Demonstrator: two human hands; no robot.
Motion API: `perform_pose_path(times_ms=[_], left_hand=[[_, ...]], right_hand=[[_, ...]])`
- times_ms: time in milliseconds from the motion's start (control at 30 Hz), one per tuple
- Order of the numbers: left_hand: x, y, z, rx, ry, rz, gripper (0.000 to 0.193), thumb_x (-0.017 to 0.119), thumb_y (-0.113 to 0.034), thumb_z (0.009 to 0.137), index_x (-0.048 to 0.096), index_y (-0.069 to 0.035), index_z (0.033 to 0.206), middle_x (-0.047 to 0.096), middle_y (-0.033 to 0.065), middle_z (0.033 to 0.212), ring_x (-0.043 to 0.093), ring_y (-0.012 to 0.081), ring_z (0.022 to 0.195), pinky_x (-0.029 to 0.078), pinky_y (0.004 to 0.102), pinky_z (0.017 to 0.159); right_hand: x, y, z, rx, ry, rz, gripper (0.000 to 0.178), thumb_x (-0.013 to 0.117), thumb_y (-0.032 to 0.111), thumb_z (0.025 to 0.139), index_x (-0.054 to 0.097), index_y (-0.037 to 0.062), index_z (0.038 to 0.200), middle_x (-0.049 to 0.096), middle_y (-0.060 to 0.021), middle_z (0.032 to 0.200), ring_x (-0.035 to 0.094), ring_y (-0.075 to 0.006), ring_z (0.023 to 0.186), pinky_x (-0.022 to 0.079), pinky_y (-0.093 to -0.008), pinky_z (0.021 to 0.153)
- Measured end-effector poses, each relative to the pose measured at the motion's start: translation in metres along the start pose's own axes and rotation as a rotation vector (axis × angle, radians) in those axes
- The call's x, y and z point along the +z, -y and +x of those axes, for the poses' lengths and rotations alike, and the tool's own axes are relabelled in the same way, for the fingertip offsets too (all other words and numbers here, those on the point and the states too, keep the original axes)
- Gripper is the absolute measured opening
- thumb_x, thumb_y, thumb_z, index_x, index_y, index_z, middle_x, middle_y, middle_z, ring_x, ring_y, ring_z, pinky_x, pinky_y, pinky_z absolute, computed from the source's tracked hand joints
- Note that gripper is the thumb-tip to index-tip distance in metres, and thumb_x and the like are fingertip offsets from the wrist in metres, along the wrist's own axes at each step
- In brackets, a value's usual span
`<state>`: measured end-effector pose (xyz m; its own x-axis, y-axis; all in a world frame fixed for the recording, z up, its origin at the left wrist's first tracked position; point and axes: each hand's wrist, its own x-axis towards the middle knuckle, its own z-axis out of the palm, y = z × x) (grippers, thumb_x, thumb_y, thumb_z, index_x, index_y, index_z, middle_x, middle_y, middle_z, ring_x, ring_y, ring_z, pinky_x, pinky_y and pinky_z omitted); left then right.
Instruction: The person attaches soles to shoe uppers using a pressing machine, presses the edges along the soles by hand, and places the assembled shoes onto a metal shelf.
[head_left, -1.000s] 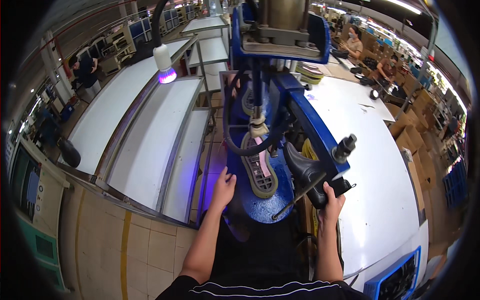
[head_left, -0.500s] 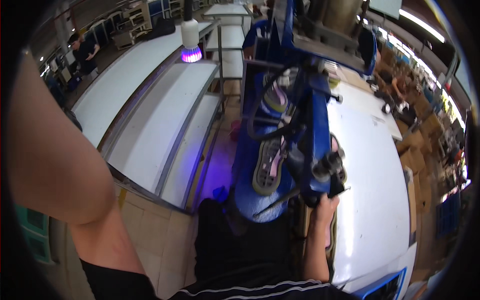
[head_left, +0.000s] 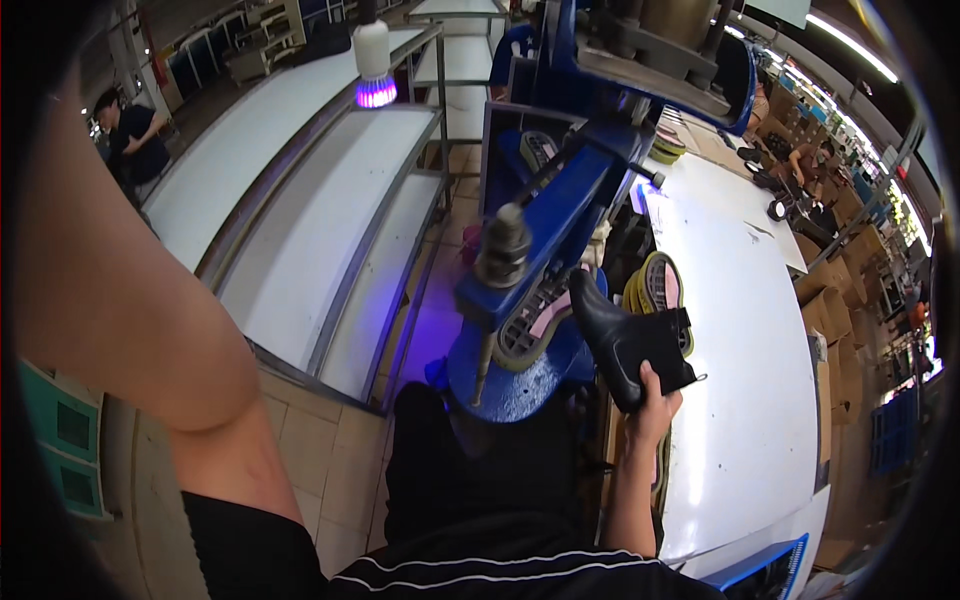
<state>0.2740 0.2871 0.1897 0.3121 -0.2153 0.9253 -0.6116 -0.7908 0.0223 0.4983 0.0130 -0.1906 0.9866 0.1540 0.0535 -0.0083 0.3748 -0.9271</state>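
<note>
My right hand (head_left: 655,408) is closed around the back of a black leather ankle boot (head_left: 632,350), just above its heel. The toe points up and away, with the shaft opening and a pull loop to the right. Left of the boot, a grey and pink shoe sole (head_left: 522,338) rests on the blue base (head_left: 512,392) of a press machine. Above that sole reaches the machine's blue swing arm (head_left: 575,205), with a threaded knob (head_left: 502,245) at its end. Raised at the far left is my bare left arm (head_left: 150,320); its hand lies outside the picture.
Several more soles (head_left: 662,285) are stacked on a long white table (head_left: 745,400) at right. White shelves on a metal rack (head_left: 310,210) stand at left, under a purple-glowing lamp (head_left: 375,80). Co-workers (head_left: 138,140) and cardboard boxes (head_left: 828,300) appear farther off.
The blue swing arm has moved left, away from my right hand and over the sole on the base. The black boot in my right hand now shows in full.
</note>
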Motion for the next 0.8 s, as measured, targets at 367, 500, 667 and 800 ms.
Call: perform_pose_path(times_ms=[367,500,667,800], left_hand=[[0.04,0.053,-0.329,-1.295,0.542,0.027,0.051,0.049,-0.046,0.107,0.069,-0.001,0.119,0.075,0.015,0.104,0.071,0.0254,0.096,0.054,0.0382,0.088],[0.133,0.117,-0.426,-1.671,0.633,-0.058,0.062,0.047,-0.053,0.107,0.063,0.004,0.127,0.071,0.0196,0.113,0.066,0.0267,0.112,0.05,0.0348,0.098],[0.21,0.08,-0.449,-1.42,0.247,0.146,0.07,0.054,-0.056,0.105,0.06,0.008,0.131,0.07,0.0234,0.113,0.066,0.0305,0.11,0.05,0.0411,0.097],[0.209,0.028,-0.405,-1.639,-0.006,0.014,0.063,0.057,-0.045,0.105,0.057,0.012,0.133,0.066,0.0331,0.125,0.062,0.0442,0.124,0.046,0.0448,0.105]], right_hand=[[-0.016,0.026,-0.004,0.036,-0.103,-0.023,0.046,0.078,0.006,0.084,0.06,-0.0093,0.123,0.068,-0.0169,0.114,0.07,-0.0235,0.094,0.057,-0.0338,0.087],[-0.015,0.028,-0.008,0.012,-0.073,-0.078,0.04,0.078,0.006,0.084,0.065,-0.0084,0.118,0.07,-0.0147,0.11,0.07,-0.0212,0.093,0.055,-0.0329,0.087],[-0.001,0.024,-0.018,-0.062,-0.102,-0.147,0.038,0.077,0.006,0.084,0.067,-0.0092,0.117,0.072,-0.0132,0.107,0.07,-0.0221,0.093,0.054,-0.0316,0.088],[0.017,0.025,-0.021,-0.192,-0.013,-0.376,0.028,0.079,0.007,0.084,0.072,-0.009,0.106,0.076,-0.0139,0.101,0.072,-0.0209,0.09,0.054,-0.0318,0.087]])
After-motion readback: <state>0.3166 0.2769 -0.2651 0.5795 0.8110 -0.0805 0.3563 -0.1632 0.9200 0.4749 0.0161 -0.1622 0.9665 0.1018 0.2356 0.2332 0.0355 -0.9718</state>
